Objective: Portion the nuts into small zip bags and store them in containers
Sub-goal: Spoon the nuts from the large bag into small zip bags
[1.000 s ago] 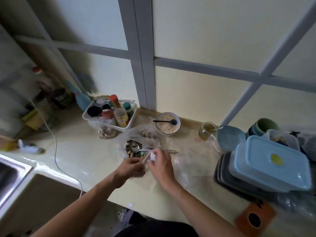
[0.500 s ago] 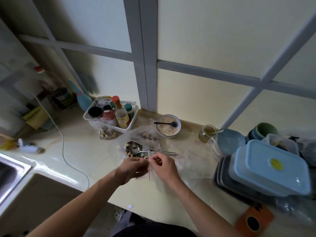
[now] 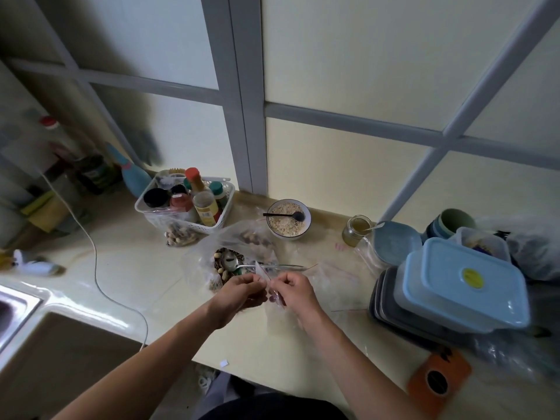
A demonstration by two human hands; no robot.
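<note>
Both hands meet over the counter's middle, pinching a small clear zip bag (image 3: 264,275) with a red seal line. My left hand (image 3: 239,291) holds its left edge, and my right hand (image 3: 292,291) holds its right edge. Just behind them a large clear bag of mixed nuts (image 3: 230,262) lies open with a metal spoon (image 3: 260,265) resting in it. More empty zip bags (image 3: 336,277) lie flat to the right. Stacked lidded containers (image 3: 460,283), the top one with a light blue lid, stand at the right.
A white basket of spice bottles (image 3: 185,204) stands at the back left with a bag of peanuts (image 3: 178,236) in front of it. A bowl of oats (image 3: 288,219), a small jar (image 3: 357,230), blue bowls (image 3: 397,242), a sink (image 3: 15,307) and a white cable (image 3: 97,268) are around.
Both hands rose slightly and turned the small zip bag, whose red seal now lies slanted between the fingers. The camera view shifted a little.
</note>
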